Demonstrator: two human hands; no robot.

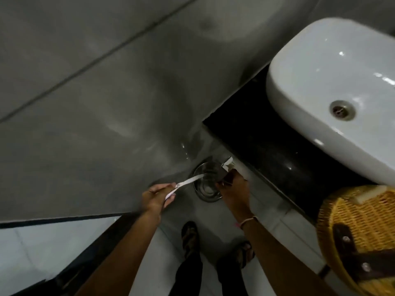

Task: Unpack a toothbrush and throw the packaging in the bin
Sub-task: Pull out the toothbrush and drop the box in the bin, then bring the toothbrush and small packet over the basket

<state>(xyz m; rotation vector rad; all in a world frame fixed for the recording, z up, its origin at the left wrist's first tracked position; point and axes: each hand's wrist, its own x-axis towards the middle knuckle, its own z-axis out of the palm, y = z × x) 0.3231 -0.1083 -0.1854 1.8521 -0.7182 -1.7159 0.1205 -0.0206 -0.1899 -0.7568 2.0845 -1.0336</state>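
Note:
My left hand (157,198) grips a white toothbrush (188,181) by its handle, the head end pointing right toward the bin. A round metal bin (206,192) stands on the floor by the grey wall, its top open. My right hand (234,192) is over the bin's right rim, fingers closed on the dark and white cardboard packaging (223,170), which sits just above the bin's opening. The view is blurred, so the bin's inside is unclear.
A white washbasin (333,82) sits on a black counter (267,142) at the right. A wicker basket (361,233) stands on the counter's near end. My sandalled feet (190,236) are on the tiled floor below the bin. A grey tiled wall fills the left.

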